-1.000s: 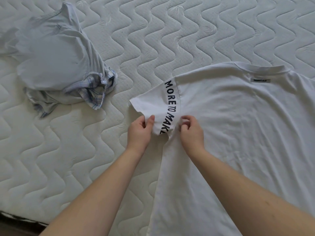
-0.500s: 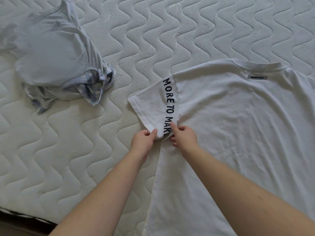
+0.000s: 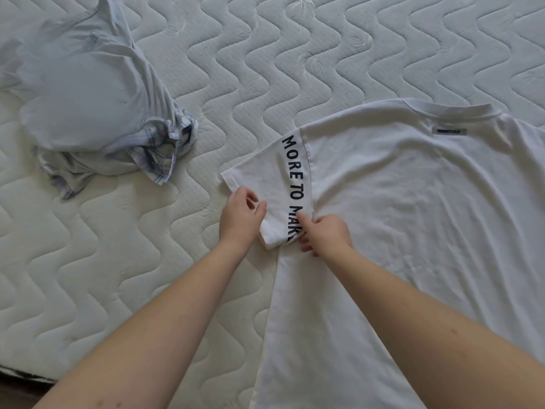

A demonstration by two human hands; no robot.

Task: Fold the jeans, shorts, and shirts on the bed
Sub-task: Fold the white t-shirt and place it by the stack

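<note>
White T-shirt (image 3: pixel 398 216): lying flat, back up, on the right of the mattress (image 3: pixel 265 54). Collar pointing away from the person, long axis running collar to hem, toward the camera. Left hand (image 3: pixel 240 215) pinching the sleeve (image 3: pixel 265 184) edge; right hand (image 3: pixel 326 233) gripping fabric at the armpit. Advice: keep the sleeve taut, turning it inward along the shoulder seam. Blue shirt pile (image 3: pixel 88 98): waiting crumpled, far left.
</note>
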